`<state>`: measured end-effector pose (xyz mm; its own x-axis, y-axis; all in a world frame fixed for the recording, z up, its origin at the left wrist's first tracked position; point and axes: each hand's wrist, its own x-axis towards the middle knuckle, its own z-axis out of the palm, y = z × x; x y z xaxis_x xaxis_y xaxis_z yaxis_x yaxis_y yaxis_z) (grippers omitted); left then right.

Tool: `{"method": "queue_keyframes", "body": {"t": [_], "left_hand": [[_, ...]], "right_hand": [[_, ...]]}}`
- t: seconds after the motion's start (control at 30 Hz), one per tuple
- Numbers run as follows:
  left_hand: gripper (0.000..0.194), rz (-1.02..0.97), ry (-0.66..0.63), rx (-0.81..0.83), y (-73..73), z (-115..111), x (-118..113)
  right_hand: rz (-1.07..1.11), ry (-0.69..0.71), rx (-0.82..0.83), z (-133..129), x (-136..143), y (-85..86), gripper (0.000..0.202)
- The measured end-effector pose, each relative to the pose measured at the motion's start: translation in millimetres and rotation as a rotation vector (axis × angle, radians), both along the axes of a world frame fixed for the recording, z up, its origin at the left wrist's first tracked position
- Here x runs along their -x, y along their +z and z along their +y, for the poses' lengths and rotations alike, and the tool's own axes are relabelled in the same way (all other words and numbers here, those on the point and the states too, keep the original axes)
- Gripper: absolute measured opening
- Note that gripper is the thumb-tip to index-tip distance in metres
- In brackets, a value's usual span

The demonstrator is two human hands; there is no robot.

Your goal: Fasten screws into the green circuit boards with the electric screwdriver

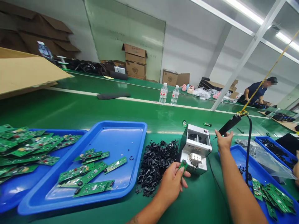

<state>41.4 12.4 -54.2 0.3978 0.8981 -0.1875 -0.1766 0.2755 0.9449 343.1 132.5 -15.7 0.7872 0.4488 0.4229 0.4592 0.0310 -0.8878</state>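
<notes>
A small green circuit board (182, 166) is pinched between the thumb and fingers of my left hand (172, 183), just in front of a screw feeder (197, 146). My right hand (223, 141) grips the lower end of a black electric screwdriver (230, 124), which hangs tilted from a yellow cord, its tip pointing down and left near the feeder's right side. Left of the feeder lies a heap of small black plastic parts (156, 165). Whether a screw sits on the screwdriver tip is too small to tell.
A blue tray (121, 127) with several circuit boards stands left of the heap, beside another piled with boards (25, 146). More boards (277, 196) lie in the right-hand blue tray. Two water bottles (163, 94) stand farther back. A person (255, 90) works at the far right.
</notes>
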Motion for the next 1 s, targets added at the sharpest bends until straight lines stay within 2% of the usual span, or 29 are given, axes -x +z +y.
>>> {"method": "queue_keyframes", "body": {"t": [0.07, 0.13, 0.27, 0.33, 0.37, 0.43, 0.53, 0.6, 0.67, 0.77, 0.87, 0.93, 1.0], "left_hand": [[0.046, 0.012, 0.005, -0.009, -0.9, 0.1, -0.1], [0.044, 0.027, 0.006, -0.016, -1.5, -0.1, -0.1], [0.036, 0.041, -0.009, -0.032, -2.3, -0.9, -1.1], [0.032, 0.043, -0.005, -0.043, -2.1, -1.5, -2.0], [0.031, 0.043, 0.000, -0.046, -1.8, -1.8, -2.5], [0.032, 0.041, 0.014, -0.041, -0.8, -2.7, -3.2], [0.034, 0.032, 0.023, -0.029, 0.9, -3.8, -3.2], [0.035, 0.022, 0.018, -0.030, 1.8, -4.3, -2.7], [0.035, 0.010, 0.015, -0.031, 2.2, -4.5, -2.4], [0.035, -0.006, 0.022, -0.022, 2.3, -4.5, -2.8], [0.033, -0.017, 0.029, -0.011, 2.7, -5.0, -4.1], [0.031, -0.020, 0.036, -0.010, 3.5, -5.9, -5.2], [0.029, -0.013, 0.053, -0.021, 4.3, -7.4, -6.4]], "right_hand": [[-0.022, 0.042, 0.000, 5.2, -2.6, 2.8, 0.061], [-0.067, 0.062, -0.016, -1.3, -1.6, 7.4, 0.046], [-0.165, 0.005, -0.111, -41.0, 13.8, 21.9, 0.061], [-0.175, 0.035, -0.173, -67.8, 31.1, 32.9, 0.068], [-0.166, 0.094, -0.205, -81.1, 42.2, 39.5, 0.066], [-0.073, 0.381, -0.281, -105.1, 67.0, 54.3, 0.054], [0.082, 0.785, -0.197, -127.4, 101.7, 77.3, 0.043], [0.171, 0.952, -0.186, -131.2, 117.7, 89.6, 0.047], [0.238, 1.028, -0.300, -128.2, 127.8, 97.1, 0.049], [0.266, 1.055, -0.501, -120.3, 137.0, 99.3, 0.047], [0.215, 1.017, -0.460, -117.0, 146.1, 93.7, 0.051], [0.165, 0.939, -0.409, -117.7, 153.8, 87.2, 0.056], [0.096, 0.842, -0.429, -118.9, 161.9, 78.8, 0.064]]}}
